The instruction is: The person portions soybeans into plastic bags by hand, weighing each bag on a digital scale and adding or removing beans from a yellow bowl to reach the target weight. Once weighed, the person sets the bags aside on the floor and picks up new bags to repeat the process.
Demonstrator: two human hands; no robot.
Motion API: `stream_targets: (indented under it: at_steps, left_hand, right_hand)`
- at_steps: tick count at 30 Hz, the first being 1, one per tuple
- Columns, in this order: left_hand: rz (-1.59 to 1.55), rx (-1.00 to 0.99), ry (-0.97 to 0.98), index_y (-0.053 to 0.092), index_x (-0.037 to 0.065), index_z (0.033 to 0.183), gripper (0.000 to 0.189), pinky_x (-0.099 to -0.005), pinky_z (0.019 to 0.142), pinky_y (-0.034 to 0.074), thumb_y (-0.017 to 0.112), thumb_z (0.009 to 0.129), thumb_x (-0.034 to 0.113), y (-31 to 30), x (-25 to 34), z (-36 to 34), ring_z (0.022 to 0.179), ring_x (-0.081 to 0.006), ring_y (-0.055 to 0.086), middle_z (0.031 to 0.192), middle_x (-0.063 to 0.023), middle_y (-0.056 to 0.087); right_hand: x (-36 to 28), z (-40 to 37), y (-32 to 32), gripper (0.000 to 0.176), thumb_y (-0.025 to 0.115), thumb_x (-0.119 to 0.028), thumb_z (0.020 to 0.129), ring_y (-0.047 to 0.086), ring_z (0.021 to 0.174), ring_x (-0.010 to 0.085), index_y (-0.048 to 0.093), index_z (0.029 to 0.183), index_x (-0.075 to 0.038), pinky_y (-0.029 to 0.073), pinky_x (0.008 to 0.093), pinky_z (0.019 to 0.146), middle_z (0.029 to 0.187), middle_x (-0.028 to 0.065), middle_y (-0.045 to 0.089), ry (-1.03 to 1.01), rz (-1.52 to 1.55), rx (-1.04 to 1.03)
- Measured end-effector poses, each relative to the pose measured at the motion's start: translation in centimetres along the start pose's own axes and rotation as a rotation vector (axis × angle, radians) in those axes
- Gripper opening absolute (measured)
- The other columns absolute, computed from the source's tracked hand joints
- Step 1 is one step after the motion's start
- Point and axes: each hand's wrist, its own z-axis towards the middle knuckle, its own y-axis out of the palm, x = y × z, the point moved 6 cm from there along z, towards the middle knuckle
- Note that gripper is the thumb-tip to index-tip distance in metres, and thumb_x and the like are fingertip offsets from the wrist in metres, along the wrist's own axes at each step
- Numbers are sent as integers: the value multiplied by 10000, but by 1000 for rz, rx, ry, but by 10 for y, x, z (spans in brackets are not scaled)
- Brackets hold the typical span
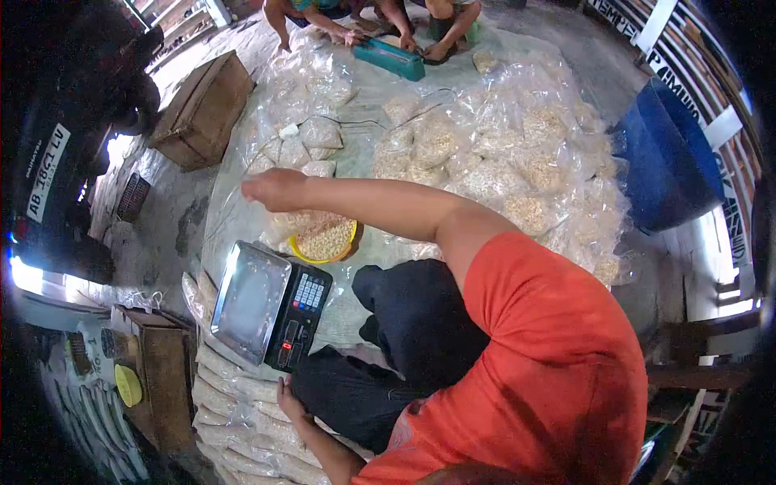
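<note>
My right hand (273,190) is stretched out over the bags to the left of the pile, its fingers closed around something I cannot make out. Just below it, clear plastic and pale beans lie in a yellow basin (326,241). A digital scale (297,319) with a bare metal tray (252,301) stands beside the basin. Low down, my left hand (289,396) rests near the scale's lower edge, by my knee, above the filled bags (242,404); its fingers are only partly visible.
Many filled clear bags (493,178) cover the sheet. At the top, another person's hands touch a green sealer (388,58). A blue barrel (667,158) stands right, a wooden box (202,111) upper left, a wooden crate (162,380) lower left, and a motorcycle (61,162) far left.
</note>
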Motion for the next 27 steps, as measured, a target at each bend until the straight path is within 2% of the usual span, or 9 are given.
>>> stream_targets:
  at_steps: [2, 4, 8, 10, 12, 14, 21, 24, 27]
  left_hand:
    - [-326, 90, -77, 514, -104, 1468, 537, -435, 1100, 490, 553, 1087, 272, 6, 39, -4, 1216, -366, 653, 1369, -265, 657]
    - [390, 211, 131, 506, -108, 1476, 551, -417, 1090, 494, 593, 1078, 264, -2, 88, 18, 1193, -329, 669, 1370, -267, 653]
    - [-62, 156, 597, 399, -26, 1576, 677, -419, 1100, 483, 710, 1015, 190, 84, 247, -16, 1323, -330, 590, 1541, -210, 524]
    - [75, 179, 779, 400, -11, 1581, 722, -390, 1123, 461, 756, 977, 162, 112, 306, -33, 1377, -315, 545, 1581, -200, 481]
    - [200, 121, 841, 378, -2, 1601, 757, -395, 1157, 432, 764, 961, 123, 126, 323, -26, 1400, -295, 523, 1593, -192, 465]
    - [318, 70, 920, 356, 6, 1621, 797, -400, 1191, 404, 772, 946, 83, 139, 337, -20, 1424, -275, 500, 1605, -184, 448]
    - [-151, -95, 763, 422, -12, 1570, 735, -369, 1128, 453, 783, 935, 65, 137, 311, -7, 1319, -239, 588, 1471, -164, 578]
    - [-224, -6, 752, 522, -15, 1496, 599, -336, 1013, 515, 760, 950, 46, 131, 290, 12, 1176, -197, 648, 1348, -142, 654]
    - [-165, 231, 691, 685, -27, 1215, 250, -274, 858, 530, 726, 976, 36, 106, 271, 40, 968, -132, 654, 1106, -81, 714]
  right_hand:
    - [-23, -7, -4, 165, 595, -99, 914, 694, 948, 443, 638, 1073, -106, 541, 522, 806, 991, 174, 721, -7, -13, -90]
    - [-48, -9, 11, 148, 624, -125, 904, 703, 938, 437, 667, 1044, -104, 545, 523, 796, 961, 176, 728, -169, 17, -216]
    - [-93, -20, 40, 144, 646, -207, 951, 725, 898, 387, 696, 1020, -91, 551, 507, 790, 923, 185, 739, -183, 175, -289]
    - [-109, -27, 66, 164, 643, -216, 958, 730, 895, 369, 705, 1030, -83, 552, 499, 788, 923, 182, 742, -164, 267, -358]
    - [-115, -31, 82, 205, 638, -236, 972, 739, 890, 332, 722, 1049, -66, 554, 482, 786, 924, 176, 749, -116, 395, -439]
    - [-116, -37, 98, 206, 660, -220, 955, 729, 933, 357, 729, 1050, -51, 552, 466, 825, 955, 170, 751, -204, 373, -270]
    - [-123, -36, 77, 348, 750, -380, 919, 723, 835, 366, 745, 945, -33, 554, 464, 748, 895, 182, 753, 9, 439, -383]
    - [-104, -27, 90, 452, 797, -486, 874, 722, 806, 352, 748, 892, -37, 555, 453, 721, 852, 174, 748, 84, 428, -408]
    - [-78, 4, 109, 507, 825, -545, 840, 724, 807, 341, 750, 868, -44, 559, 442, 728, 843, 173, 748, 148, 430, -302]
